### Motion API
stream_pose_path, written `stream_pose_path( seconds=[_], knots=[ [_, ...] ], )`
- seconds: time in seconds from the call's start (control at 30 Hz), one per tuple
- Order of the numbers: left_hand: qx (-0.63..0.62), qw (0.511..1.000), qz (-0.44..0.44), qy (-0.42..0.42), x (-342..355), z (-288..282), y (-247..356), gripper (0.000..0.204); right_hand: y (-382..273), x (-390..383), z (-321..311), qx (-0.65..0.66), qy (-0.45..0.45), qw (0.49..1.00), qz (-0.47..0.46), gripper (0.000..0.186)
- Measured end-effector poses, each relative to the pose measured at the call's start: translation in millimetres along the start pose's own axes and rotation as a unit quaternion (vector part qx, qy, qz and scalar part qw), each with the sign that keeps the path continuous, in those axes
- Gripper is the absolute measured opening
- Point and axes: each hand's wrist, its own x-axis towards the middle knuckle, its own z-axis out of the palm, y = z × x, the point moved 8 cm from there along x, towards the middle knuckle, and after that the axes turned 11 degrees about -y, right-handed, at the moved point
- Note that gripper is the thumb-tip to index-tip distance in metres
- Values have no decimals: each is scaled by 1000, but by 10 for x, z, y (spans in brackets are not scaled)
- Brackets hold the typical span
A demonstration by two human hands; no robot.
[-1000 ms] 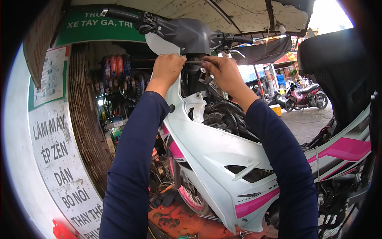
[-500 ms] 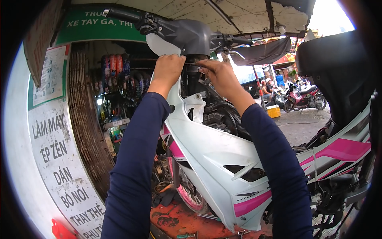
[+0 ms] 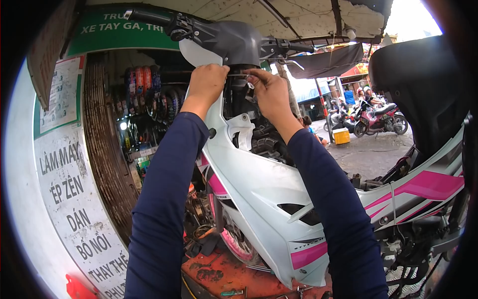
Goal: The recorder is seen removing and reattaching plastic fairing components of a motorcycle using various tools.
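Observation:
A white and pink motorbike point(image 3: 259, 194) with its handlebar cover point(image 3: 238, 44) in dark plastic stands before me. My left hand point(image 3: 206, 85) is closed at the top of the white front panel point(image 3: 217, 119), just below the handlebar; what its fingers grip is hidden. Close by on the right, my right hand point(image 3: 271, 92) pinches a thin rod point(image 3: 238, 74) that spans the gap between both hands. A small shiny metal piece point(image 3: 250, 85) shows under the right fingertips. Below the hands, the frame and dark inner parts point(image 3: 269, 142) lie exposed.
The black raised seat point(image 3: 411, 82) stands at the right. Under the bike is a red, stained platform point(image 3: 214, 271) with tools point(image 3: 233, 293) on it. Tyres point(image 3: 142, 82) hang in the shop at left. Farther right are a yellow box point(image 3: 341, 136) and a parked motorbike point(image 3: 381, 118).
My right hand has turned slightly, its forearm shifting left. My left hand stays by the panel's top. The whole view has moved a little, and a person now shows beyond my right arm.

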Motion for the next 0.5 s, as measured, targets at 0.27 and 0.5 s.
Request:
stream_pose_path(
  seconds=[0.27,0.5],
  knots=[
    [38,998,-19,-41,132,108,220,17,227,-23,-158,157,38,986,37,20],
    [46,987,110,106,-209,-166,18,23,-972,-962,-324,-134,-25,988,-77,44]
  ],
)
